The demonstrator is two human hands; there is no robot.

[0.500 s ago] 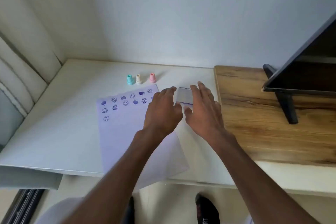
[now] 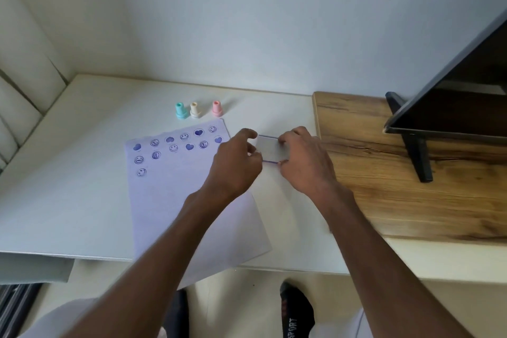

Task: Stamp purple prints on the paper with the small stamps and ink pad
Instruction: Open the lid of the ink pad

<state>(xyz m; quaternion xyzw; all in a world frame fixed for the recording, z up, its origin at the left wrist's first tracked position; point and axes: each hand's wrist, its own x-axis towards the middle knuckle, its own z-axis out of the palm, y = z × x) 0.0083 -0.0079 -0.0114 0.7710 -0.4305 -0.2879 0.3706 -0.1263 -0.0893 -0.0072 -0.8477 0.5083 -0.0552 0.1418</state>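
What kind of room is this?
Probably a room at home, maybe a living room or bedroom: a white desk against a plain wall, a flat screen on a wooden stand, and socked feet below.

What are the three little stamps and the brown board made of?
The stamps look like plastic: smooth, matte, solid pastel teal, cream and pink. The brown board looks like wood or a wood-print laminate: streaky grain and dark knots show, with a flat, dull finish.

white wall [image 2: 247, 22], wooden board [image 2: 384, 167] (grainy)
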